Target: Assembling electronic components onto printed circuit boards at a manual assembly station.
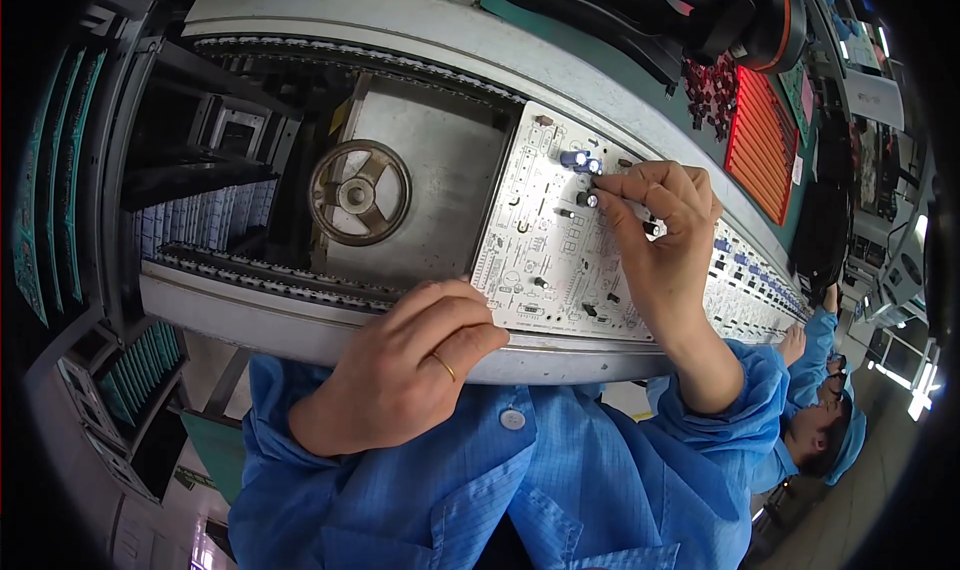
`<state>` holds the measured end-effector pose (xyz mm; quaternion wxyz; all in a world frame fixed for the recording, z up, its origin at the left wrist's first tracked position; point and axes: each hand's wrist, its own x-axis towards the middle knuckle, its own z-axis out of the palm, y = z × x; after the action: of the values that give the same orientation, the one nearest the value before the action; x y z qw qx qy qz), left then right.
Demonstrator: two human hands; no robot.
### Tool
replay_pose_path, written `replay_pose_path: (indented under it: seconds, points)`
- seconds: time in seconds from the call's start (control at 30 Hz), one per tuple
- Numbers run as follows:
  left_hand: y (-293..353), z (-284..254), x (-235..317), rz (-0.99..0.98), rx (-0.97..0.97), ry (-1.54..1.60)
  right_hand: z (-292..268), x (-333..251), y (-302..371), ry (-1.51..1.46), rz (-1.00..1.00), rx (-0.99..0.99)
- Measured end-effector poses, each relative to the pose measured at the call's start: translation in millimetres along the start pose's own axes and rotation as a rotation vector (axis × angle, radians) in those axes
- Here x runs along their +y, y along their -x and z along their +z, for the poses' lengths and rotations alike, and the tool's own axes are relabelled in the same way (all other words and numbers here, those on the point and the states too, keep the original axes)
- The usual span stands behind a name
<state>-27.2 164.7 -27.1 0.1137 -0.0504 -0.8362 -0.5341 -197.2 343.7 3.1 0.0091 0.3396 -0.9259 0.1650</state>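
A white circuit board with printed outlines lies between two metal rails. My right hand reaches over its far part, thumb and forefinger pinched together. Whatever the fingertips hold, if anything, is hidden. Right beside them stand blue cylindrical capacitors and a dark, silver-topped capacitor. My left hand lies across the near rail, fingers curled, its fingertips at the board's near left corner. A few small dark components stand on the board's near part.
A spoked handwheel sits between the rails, left of the board. More populated boards line up at right. Beyond the far rail are a red ridged tray, loose dark red parts and a black device. A co-worker is at right.
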Motion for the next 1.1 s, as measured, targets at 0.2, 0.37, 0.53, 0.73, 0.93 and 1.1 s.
replay_pose_path:
  seconds: [0.2, 0.37, 0.53, 0.73, 0.93, 1.1]
  points:
    - [0.8, -2.6, -3.1, 0.046, -0.073, -0.013, -8.1, 8.8, -9.3, 0.026, -0.154, -0.044]
    - [-1.0, 0.2, 0.8, -0.016, -0.038, -0.012, -7.9, 9.0, -9.1, 0.038, -0.202, -0.04]
    - [-4.1, 0.1, 2.3, -0.021, -0.049, -0.007, -6.5, 12.5, -6.1, 0.029, -0.21, 0.001]
    - [-4.8, 2.6, 3.9, -0.033, -0.037, -0.013, -8.6, 15.6, -7.1, 0.007, -0.173, -0.046]
    - [-4.4, 2.4, 4.6, -0.026, -0.053, -0.031, -8.0, 18.6, -7.6, -0.028, -0.224, -0.012]
    - [-2.7, 0.7, 4.3, -0.024, -0.088, -0.046, -7.6, 19.1, -5.0, -0.034, -0.206, -0.021]
